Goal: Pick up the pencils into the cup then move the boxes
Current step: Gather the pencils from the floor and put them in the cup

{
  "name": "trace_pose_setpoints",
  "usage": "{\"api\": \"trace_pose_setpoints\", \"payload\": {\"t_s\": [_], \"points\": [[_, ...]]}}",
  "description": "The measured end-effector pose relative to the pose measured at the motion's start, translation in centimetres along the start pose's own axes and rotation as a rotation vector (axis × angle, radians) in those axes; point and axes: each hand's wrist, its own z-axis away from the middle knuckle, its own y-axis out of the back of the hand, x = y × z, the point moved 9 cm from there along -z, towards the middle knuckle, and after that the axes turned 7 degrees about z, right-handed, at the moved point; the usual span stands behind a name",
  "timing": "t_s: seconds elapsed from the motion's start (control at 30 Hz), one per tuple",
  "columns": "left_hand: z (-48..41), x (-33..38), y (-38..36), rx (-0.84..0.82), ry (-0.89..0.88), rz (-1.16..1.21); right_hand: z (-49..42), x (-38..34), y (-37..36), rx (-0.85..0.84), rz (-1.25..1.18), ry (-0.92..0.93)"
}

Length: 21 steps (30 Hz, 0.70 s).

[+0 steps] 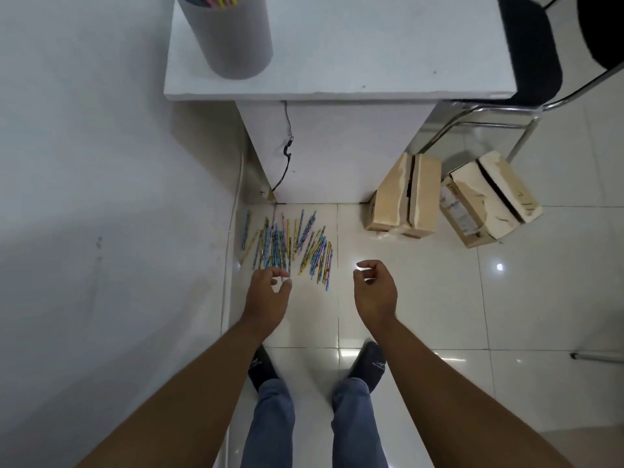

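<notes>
Several coloured pencils [290, 246] lie spread on the white floor tiles in front of the desk base. My left hand [268, 293] hovers at the near ends of the pencils, fingers curled and apart, holding nothing. My right hand [374, 292] hangs to the right of the pile, fingers loosely curled, empty. A grey cup [233, 42] with several pencils in it stands on the left end of the white desk [371, 62]. Two cardboard boxes rest on the floor to the right of the desk base: one [405, 197] against it, the other [489, 201] further right.
A white wall fills the left side. A black chair [530, 52] with chrome legs stands behind the boxes on the right. A black cable [287, 150] hangs down the desk base. My feet [263, 366] are on the tiles below the hands.
</notes>
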Motion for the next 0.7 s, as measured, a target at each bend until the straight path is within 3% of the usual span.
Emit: {"api": "trace_pose_setpoints", "payload": {"t_s": [0.7], "points": [[-20.4, -24.3, -14.2, -0.145, -0.197, -0.251, -20.7, 20.8, -21.1, -0.189, 0.094, 0.173]]}}
